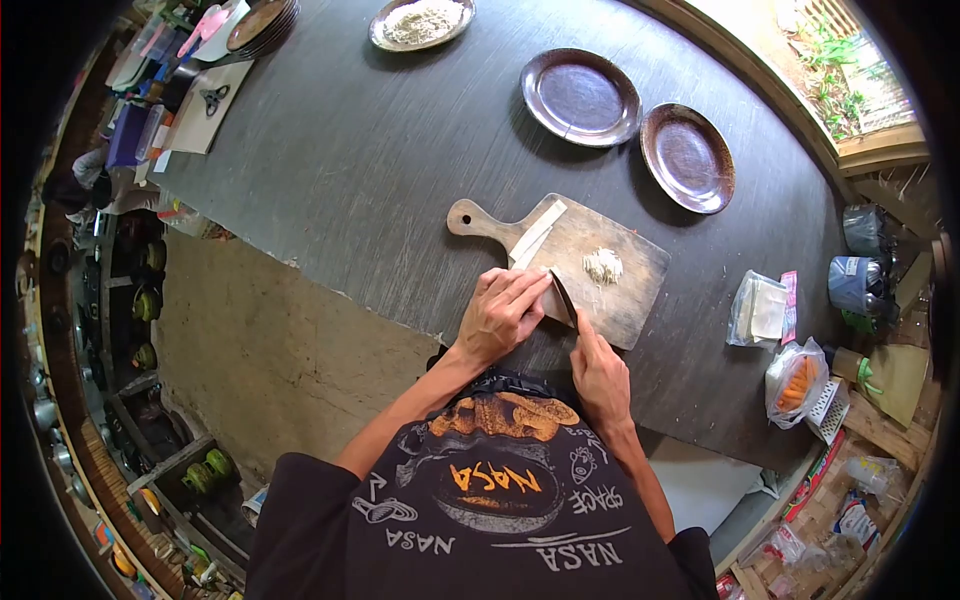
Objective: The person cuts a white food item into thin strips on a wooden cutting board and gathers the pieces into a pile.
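A wooden cutting board [632, 243] with a rounded handle lies near the table's front edge. Long, flat pale strips [540, 230] rest on its left part, thin like wrapper sheets. My left hand [505, 316] presses their near end down with bent fingertips. In my right hand [600, 375] is a knife [563, 297], its dark blade standing beside the left fingertips at the strips' end. A small heap of thin pale shreds [603, 266] sits on the right half of the board, with a few loose bits below it. The knife's handle is mostly hidden in my fist.
Beyond the board stand two dark brown plates [580, 97] [688, 158] and a plate of white shreds [422, 22]. To the right lie a packet of pale sheets [762, 309] and a plastic bag of carrots [798, 381]. Scissors [213, 99] lie at the far left.
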`<state>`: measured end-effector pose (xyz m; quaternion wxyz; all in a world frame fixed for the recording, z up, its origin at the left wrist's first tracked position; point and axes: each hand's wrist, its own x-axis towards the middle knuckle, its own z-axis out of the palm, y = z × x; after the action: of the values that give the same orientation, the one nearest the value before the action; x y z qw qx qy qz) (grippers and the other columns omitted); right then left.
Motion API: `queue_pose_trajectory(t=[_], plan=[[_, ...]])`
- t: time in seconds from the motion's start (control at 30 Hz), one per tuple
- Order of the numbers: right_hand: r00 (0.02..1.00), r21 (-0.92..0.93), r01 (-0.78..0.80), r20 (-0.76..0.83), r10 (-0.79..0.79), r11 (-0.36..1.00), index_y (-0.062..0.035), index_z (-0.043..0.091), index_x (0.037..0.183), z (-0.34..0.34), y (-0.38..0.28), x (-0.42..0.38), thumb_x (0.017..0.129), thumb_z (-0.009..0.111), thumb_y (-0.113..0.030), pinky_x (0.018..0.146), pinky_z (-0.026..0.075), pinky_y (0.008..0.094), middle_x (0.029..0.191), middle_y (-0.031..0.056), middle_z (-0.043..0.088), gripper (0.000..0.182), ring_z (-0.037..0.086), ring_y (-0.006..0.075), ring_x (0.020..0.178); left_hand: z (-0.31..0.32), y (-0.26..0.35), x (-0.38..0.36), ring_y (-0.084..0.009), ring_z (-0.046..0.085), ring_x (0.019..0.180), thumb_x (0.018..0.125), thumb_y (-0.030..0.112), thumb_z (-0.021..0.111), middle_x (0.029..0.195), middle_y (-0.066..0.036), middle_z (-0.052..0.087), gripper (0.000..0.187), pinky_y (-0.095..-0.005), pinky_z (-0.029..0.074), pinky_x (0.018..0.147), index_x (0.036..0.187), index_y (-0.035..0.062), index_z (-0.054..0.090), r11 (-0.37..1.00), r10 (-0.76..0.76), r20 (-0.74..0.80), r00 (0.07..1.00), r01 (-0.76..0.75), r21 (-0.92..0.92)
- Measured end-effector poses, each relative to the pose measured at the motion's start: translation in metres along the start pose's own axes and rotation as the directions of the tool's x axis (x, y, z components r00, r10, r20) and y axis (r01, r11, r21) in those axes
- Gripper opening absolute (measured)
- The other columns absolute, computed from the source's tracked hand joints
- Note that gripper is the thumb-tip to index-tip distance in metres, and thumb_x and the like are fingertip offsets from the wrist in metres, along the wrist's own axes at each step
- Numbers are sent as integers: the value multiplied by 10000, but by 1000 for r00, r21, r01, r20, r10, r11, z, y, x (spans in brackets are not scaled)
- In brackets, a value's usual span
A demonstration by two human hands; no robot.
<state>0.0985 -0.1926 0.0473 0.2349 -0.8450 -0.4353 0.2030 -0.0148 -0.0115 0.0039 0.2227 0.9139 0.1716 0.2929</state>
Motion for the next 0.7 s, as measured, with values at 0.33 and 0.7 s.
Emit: queue_pose_trajectory(t=[0.33, 0.7], plan=[[1000, -2, -18, 20, 19, 1000, -155, 494, 1559, -7, 5, -7, 973, 626, -115, 676, 572, 523, 874, 164, 660, 602, 698, 402, 752, 1, 2, 2, -186, 666, 1125, 851, 69, 760, 1262, -27, 735, 386, -369, 449, 1040, 1236, 58, 731, 1000, -14, 7, 1000, 14, 2], [999, 11, -38, 32, 37, 999, -141, 512, 1546, -5, -8, 9, 980, 616, -91, 722, 560, 511, 950, 200, 686, 577, 700, 414, 806, 1, 2, 3, -184, 674, 1116, 847, 71, 768, 1250, -27, 742, 365, -368, 455, 1031, 1211, 55, 741, 1000, -14, -16, 1000, 14, 3]])
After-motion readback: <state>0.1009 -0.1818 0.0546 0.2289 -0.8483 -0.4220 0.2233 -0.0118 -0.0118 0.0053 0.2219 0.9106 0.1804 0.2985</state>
